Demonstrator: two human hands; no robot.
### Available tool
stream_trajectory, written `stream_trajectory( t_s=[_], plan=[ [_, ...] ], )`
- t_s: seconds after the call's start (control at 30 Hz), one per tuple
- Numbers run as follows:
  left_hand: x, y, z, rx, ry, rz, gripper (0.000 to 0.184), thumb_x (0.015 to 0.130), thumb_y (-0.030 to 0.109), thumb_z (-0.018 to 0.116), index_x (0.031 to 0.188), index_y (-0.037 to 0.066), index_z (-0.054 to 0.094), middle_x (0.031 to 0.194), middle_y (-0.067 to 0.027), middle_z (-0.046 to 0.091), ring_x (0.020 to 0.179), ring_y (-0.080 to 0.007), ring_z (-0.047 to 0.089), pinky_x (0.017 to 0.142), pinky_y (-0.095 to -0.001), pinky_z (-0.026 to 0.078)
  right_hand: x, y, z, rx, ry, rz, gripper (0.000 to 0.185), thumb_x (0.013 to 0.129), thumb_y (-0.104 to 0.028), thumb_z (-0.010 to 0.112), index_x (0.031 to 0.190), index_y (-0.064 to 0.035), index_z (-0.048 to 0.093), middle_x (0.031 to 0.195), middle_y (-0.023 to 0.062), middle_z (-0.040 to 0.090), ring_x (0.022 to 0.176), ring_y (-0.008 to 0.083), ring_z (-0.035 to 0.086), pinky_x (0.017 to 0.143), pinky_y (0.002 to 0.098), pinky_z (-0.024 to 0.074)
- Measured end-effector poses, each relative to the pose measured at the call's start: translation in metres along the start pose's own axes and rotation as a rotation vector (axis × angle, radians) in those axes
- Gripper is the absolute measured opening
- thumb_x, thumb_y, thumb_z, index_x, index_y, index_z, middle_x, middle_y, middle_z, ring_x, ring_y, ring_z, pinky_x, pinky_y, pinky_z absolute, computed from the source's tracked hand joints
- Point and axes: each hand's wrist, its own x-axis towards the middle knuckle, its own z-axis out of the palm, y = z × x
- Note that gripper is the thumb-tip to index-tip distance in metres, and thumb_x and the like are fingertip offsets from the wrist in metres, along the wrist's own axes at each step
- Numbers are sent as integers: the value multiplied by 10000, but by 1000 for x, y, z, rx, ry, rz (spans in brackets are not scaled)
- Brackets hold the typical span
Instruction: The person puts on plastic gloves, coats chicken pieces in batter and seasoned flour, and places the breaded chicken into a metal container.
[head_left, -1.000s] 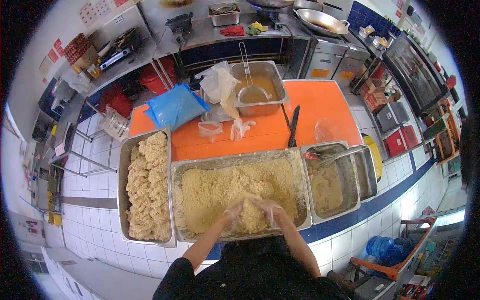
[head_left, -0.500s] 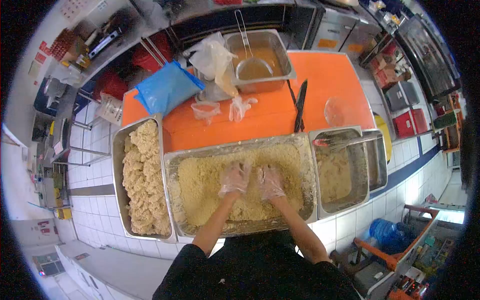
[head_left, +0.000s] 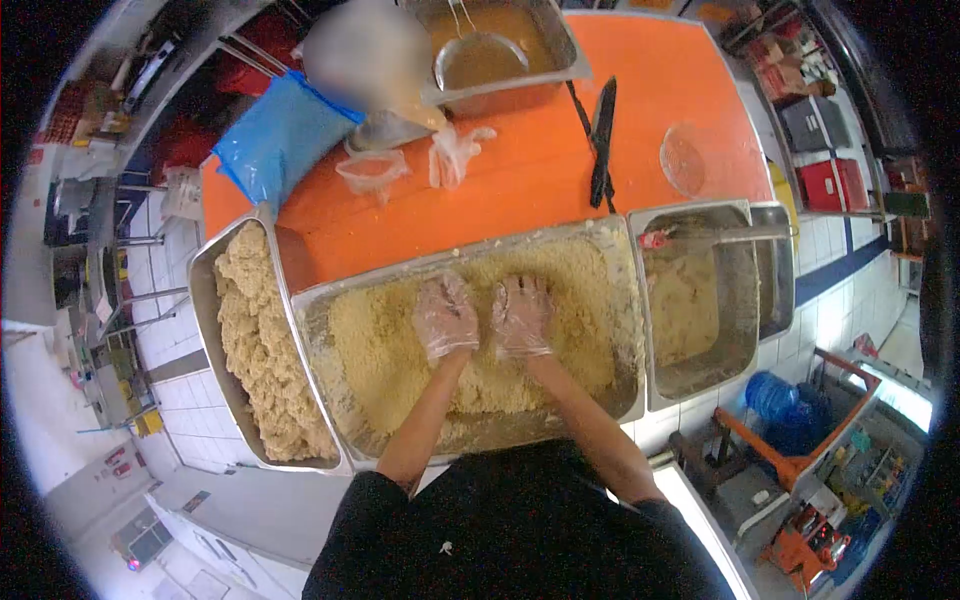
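Observation:
Both my hands wear clear plastic gloves and rest side by side in a large steel pan (head_left: 480,262) of pale yellow breading crumbs (head_left: 375,345). My left hand (head_left: 447,315) lies palm down on the crumbs, fingers stretched forward. Just right of it, my right hand (head_left: 523,315) presses into the crumbs with its fingers apart and their tips partly sunk. Anything under the palms is hidden. To the left, a long steel pan (head_left: 215,330) holds a heap of breaded pieces (head_left: 265,350). A steel pan (head_left: 652,330) on the right contains pieces in cloudy liquid (head_left: 685,300).
Behind the pans stands an orange table (head_left: 520,185) with a knife (head_left: 602,135), crumpled plastic gloves (head_left: 455,155), a clear round lid (head_left: 685,160) and a blue bag (head_left: 285,140). At its back, a steel container (head_left: 510,90) of brownish liquid holds a strainer (head_left: 480,60).
The head view has tilted and shifted, so the table and pans sit higher in the picture. My hands stay in the crumbs, a little farther apart and flatter.

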Motion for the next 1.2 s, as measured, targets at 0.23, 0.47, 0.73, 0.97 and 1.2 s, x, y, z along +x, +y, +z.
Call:
stream_trajectory(
  t_s=[0.23, 0.47, 0.73, 0.97, 1.2],
  plan=[
    [-13, -20, 28, 349, 106, 115, 428, 909, 326, 427, 1171, -3, 507, 1299, -235, 475, 1238, -408, 397, 1075, -462, 268, -14, 0, 5, 98, 90, -82, 389, 866, -281, 503, 1164, -38, 568, 1199, 247, 519, 1146, 417, 463, 952, 565, 353],
    [-32, -23, 25, 361, 100, 178, 539, 884, 348, 433, 1323, 36, 446, 1366, -261, 401, 1298, -417, 327, 1079, -519, 220, -6, 9, -53, 4, -360, 87, 487, 890, -269, 473, 1303, -12, 461, 1313, 247, 455, 1246, 421, 375, 1052, 551, 239],
    [-18, -34, 16, 445, 111, 275, 488, 855, 353, 495, 1260, 81, 506, 1231, -199, 532, 1181, -334, 469, 1014, -471, 324, -11, 6, -65, 136, -141, 38, 433, 878, -274, 477, 1242, -43, 512, 1220, 240, 535, 1129, 424, 491, 979, 529, 352],
    [-20, -34, -48, 574, -300, 345, 458, 855, 416, 513, 1129, 57, 592, 1061, -161, 632, 996, -305, 588, 893, -432, 448, 1, 4, -107, -68, -621, -139, 401, 792, -341, 586, 1053, -42, 639, 1130, 222, 607, 1047, 353, 587, 885, 430, 467],
    [3, -91, -18, 282, -503, 508, 537, 810, 510, 585, 1015, 16, 635, 988, -190, 646, 888, -317, 619, 818, -419, 493, 9, 13, -95, -346, -728, -491, 412, 766, -337, 621, 1071, -60, 639, 1080, 177, 636, 1022, 342, 605, 870, 435, 481]
  ],
)
